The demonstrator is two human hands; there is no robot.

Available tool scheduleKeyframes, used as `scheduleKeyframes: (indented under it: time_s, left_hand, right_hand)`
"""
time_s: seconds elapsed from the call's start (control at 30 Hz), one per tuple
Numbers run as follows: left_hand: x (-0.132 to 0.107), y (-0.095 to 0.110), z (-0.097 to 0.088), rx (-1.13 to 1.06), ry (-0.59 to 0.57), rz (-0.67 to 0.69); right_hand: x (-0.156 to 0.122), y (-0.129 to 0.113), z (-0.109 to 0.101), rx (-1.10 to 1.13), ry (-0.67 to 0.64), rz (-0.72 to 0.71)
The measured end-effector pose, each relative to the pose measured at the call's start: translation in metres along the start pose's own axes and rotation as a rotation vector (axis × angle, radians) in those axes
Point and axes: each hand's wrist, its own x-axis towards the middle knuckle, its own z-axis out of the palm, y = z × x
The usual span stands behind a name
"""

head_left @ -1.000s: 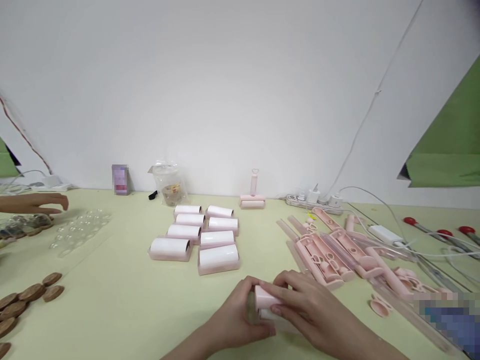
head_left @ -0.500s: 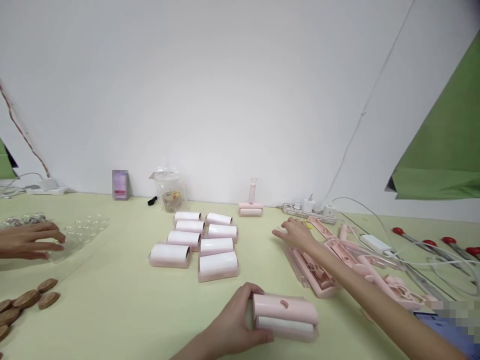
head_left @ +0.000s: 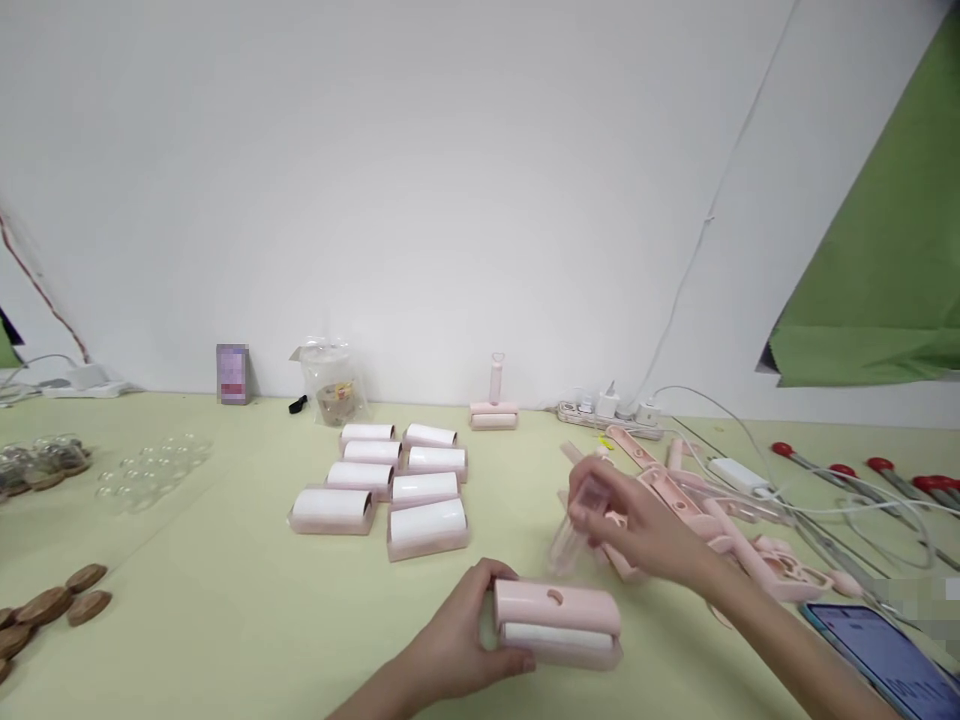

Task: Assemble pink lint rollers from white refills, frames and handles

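My left hand [head_left: 463, 638] is closed on the left end of a pink lint-roller case [head_left: 556, 622] with a white roll inside, lying on the pale green table [head_left: 225, 610] close to me. My right hand [head_left: 637, 528] hovers just above and to the right of it, fingers pinched on a clear tube-like handle piece [head_left: 574, 525] that points down-left. Behind my right hand lies a heap of pink handle parts and clear tubes [head_left: 697, 500]. Several finished white rolls in pink cases [head_left: 390, 480] sit in two rows at the middle of the table.
An assembled pink roller [head_left: 494, 408] stands upright by the wall, beside a power strip [head_left: 607, 412] with cables. A phone [head_left: 885, 665] lies at the lower right. Brown oval pieces [head_left: 52, 605] and clear blister trays [head_left: 146, 465] lie at the left; red-tipped tools [head_left: 862, 470] at the right.
My right hand has drawn back from the parts heap with a clear tube in it. The other person's hand at the left has left the view. The camera has shifted slightly right.
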Motion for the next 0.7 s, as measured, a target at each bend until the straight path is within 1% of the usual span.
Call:
scheduleKeyframes:
  time_s: [0.07,0.13,0.23,0.33,0.5,0.6,0.63,0.7]
  left_hand:
    - [0.000,0.000,0.000,-0.004,0.003,0.006]
    - [0.000,-0.001,0.000,-0.004,0.008,0.007]
    - [0.000,-0.001,0.000,-0.004,0.006,0.009]
    - [0.000,0.000,0.001,-0.014,0.009,0.015]
    - [-0.002,0.001,0.006,-0.007,0.098,0.010]
    - [-0.006,0.001,0.006,0.001,0.074,-0.014]
    - [-0.007,0.003,0.005,0.010,0.063,-0.026]
    - [-0.007,0.010,0.002,0.046,0.104,-0.038]
  right_hand:
    - [-0.013,-0.011,0.002,-0.041,-0.052,-0.070]
    - [-0.018,-0.017,0.005,-0.111,-0.079,-0.078]
    - [-0.017,-0.020,0.009,-0.141,-0.112,-0.072]
    - [-0.016,-0.022,0.011,-0.121,-0.133,-0.070]
    - [-0.020,-0.028,0.010,-0.143,-0.155,-0.044]
    - [-0.020,-0.031,0.011,-0.134,-0.157,-0.028]
    - [-0.020,-0.032,0.012,-0.119,-0.161,-0.022]
    - [-0.021,-0.034,0.012,-0.082,-0.171,0.001]
